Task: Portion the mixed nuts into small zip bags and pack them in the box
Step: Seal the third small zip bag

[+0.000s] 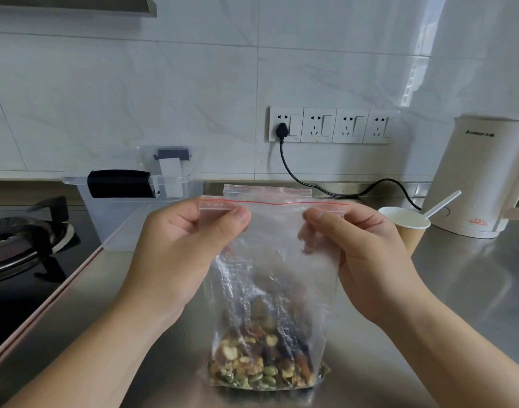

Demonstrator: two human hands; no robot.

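Steel tabletop [458, 290], white marble-look tile wall behind. Landmark is the zip bag [275, 260], which you hold upright at centre, its bottom resting on the tabletop. Mixed nuts [261, 363] fill only the bottom part of the bag; the upper part is clear and crinkled. The red-line zip strip runs across the top, and whether it is sealed can't be told.

Your left hand [178, 248] pinches the bag's top left corner, thumb in front, fingers [175, 213] curled close behind the strip. Your right hand [367, 254] pinches the top right corner the same way, fingers narrow and closed on the plastic.

Behind the bag to the left is a clear plastic box [140, 219] with a dark item inside. Further left of the bag is a gas stove [25, 240]. Just right of the bag, behind your right hand, is a paper cup [405, 222] with a white spoon [442, 204] in it. Further right is a cream kettle [479, 178]. On the wall behind the bag is a row of sockets [331, 125], with a black cable [299, 175] plugged into the leftmost.
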